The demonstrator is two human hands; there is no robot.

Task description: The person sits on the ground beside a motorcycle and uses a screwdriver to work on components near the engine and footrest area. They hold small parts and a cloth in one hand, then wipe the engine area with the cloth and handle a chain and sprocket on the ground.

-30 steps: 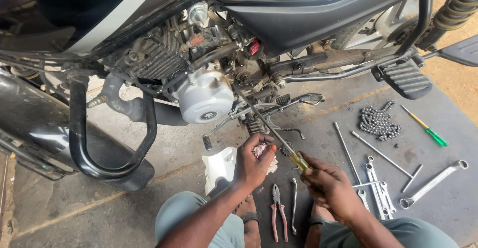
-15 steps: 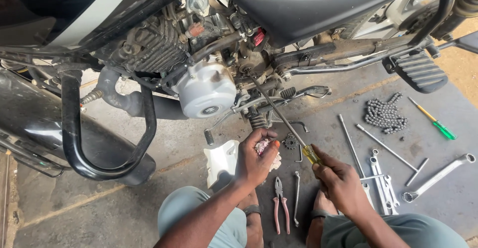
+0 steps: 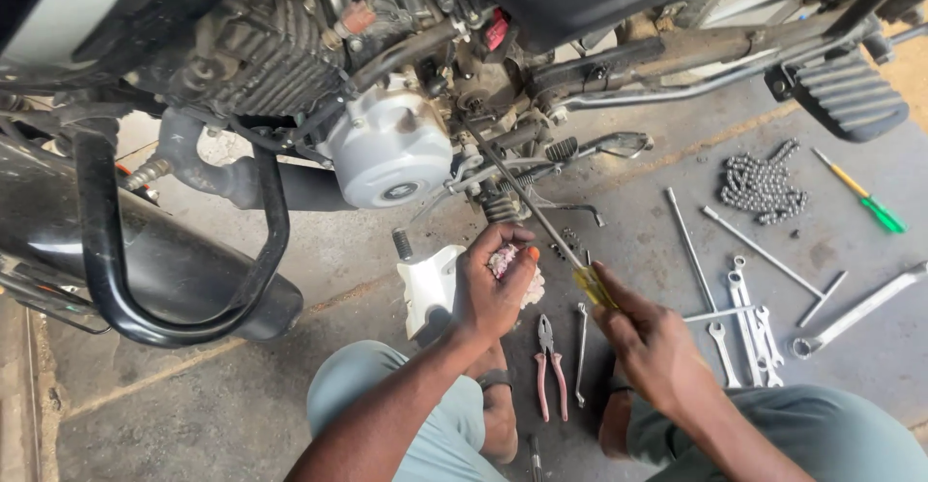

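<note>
My right hand grips the yellow handle of a long screwdriver. Its thin shaft runs up and left into the motorcycle's engine area, beside the round silver engine cover. My left hand is closed around a crumpled pale rag, just left of the screwdriver shaft and below the foot lever. A white plastic part lies on the floor right beside my left hand.
Pink-handled pliers lie between my knees. Several spanners, long rods, a coiled chain and a green-handled screwdriver are spread on the concrete at right. A black crash guard and exhaust sit at left, a footrest upper right.
The view has drawn closer to the engine. My right hand has pushed the screwdriver's tip further up into the engine area. My left hand stays closed on the rag.
</note>
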